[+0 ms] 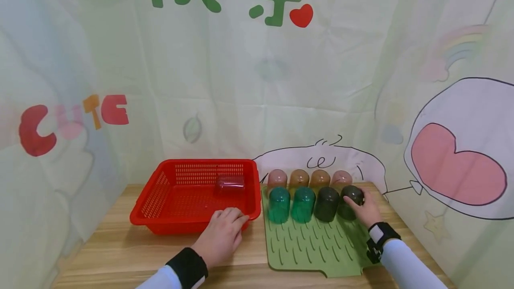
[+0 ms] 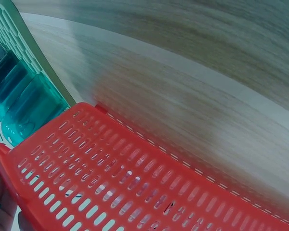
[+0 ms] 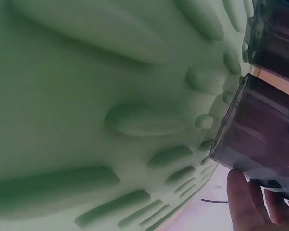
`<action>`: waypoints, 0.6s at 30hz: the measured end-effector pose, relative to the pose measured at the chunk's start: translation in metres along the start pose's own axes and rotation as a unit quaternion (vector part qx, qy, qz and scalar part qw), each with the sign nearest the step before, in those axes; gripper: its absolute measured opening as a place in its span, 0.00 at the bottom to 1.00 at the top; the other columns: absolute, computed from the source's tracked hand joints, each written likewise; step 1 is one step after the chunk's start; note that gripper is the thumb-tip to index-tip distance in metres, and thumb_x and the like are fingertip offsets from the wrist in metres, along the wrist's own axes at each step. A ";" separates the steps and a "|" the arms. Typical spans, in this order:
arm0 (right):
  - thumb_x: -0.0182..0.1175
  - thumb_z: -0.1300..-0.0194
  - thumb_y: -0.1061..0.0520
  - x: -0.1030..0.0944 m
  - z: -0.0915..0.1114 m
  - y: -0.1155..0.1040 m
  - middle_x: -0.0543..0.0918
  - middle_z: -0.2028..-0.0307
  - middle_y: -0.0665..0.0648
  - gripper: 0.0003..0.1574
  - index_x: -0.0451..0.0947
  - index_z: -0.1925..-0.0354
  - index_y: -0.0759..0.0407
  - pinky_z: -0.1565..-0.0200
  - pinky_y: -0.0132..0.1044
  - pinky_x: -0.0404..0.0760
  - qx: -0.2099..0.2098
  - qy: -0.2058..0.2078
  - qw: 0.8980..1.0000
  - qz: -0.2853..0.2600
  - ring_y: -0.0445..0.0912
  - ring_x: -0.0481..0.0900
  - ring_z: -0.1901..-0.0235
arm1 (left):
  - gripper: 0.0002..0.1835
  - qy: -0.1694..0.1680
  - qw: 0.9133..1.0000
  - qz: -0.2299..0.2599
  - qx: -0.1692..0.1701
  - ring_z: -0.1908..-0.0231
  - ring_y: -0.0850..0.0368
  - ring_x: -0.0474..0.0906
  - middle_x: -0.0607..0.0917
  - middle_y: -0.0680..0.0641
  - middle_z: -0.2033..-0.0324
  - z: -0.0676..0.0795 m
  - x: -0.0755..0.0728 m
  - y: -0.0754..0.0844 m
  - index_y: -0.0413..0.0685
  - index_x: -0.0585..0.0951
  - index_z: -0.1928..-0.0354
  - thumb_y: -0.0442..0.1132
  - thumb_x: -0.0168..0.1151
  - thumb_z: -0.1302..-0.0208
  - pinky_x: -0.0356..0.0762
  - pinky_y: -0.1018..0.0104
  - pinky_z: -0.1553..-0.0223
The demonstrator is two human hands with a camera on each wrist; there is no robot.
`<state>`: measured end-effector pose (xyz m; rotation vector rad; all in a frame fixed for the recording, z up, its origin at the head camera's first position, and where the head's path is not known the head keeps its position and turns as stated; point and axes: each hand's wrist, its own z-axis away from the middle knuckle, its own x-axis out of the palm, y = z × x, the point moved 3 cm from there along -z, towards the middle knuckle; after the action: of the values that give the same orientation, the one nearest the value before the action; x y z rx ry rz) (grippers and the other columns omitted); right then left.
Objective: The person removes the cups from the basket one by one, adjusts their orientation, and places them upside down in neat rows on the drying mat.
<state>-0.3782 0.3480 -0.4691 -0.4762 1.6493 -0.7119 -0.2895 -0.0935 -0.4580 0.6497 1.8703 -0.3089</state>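
Observation:
On the right, my right hand (image 1: pixel 367 208) grips a dark grey see-through cup (image 1: pixel 351 197), which stands upside down at the right end of the front row on a green drying mat (image 1: pixel 309 249). In the right wrist view its fingers (image 3: pixel 243 197) lie along the side of that cup. Another dark cup (image 1: pixel 326 204) and two green cups (image 1: pixel 303 204) stand to its left. My left hand (image 1: pixel 225 235) rests at the front right rim of a red basket (image 1: pixel 192 226), its fingers loosely bent. A clear pinkish cup (image 1: pixel 230 183) lies on its side inside the basket.
Behind the front row stand several upside-down pink and amber cups (image 1: pixel 299 178). The mat and basket sit side by side on a wood-grain table (image 1: pixel 116 253). A printed cloth (image 1: pixel 241 79) hangs close behind and at both sides.

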 end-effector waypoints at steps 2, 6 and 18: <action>0.55 0.26 0.37 0.001 0.000 0.001 0.55 0.28 0.81 0.57 0.45 0.25 0.77 0.29 0.66 0.61 0.005 -0.002 1.000 0.001 0.74 0.58 0.29 | 0.26 -0.002 1.000 0.001 0.000 0.46 0.54 0.74 0.81 0.54 0.49 0.000 0.000 0.000 0.55 0.82 0.39 0.48 0.74 0.40 0.77 0.50 0.40; 0.56 0.26 0.37 0.001 0.001 0.002 0.55 0.27 0.81 0.57 0.45 0.24 0.75 0.29 0.67 0.60 0.009 -0.005 1.000 0.002 0.74 0.57 0.28 | 0.27 -0.003 1.000 -0.001 0.003 0.46 0.54 0.74 0.81 0.54 0.48 0.001 0.000 0.001 0.55 0.82 0.38 0.48 0.74 0.40 0.77 0.50 0.40; 0.57 0.28 0.36 0.002 0.002 0.003 0.54 0.27 0.80 0.58 0.45 0.24 0.74 0.29 0.67 0.60 0.004 -0.007 1.000 0.001 0.73 0.57 0.28 | 0.27 0.002 1.000 -0.008 0.004 0.46 0.54 0.74 0.81 0.54 0.48 0.001 -0.002 0.001 0.55 0.82 0.38 0.48 0.74 0.41 0.77 0.51 0.41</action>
<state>-0.3761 0.3485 -0.4731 -0.4719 1.6336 -0.7122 -0.2874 -0.0938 -0.4569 0.6419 1.8791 -0.3247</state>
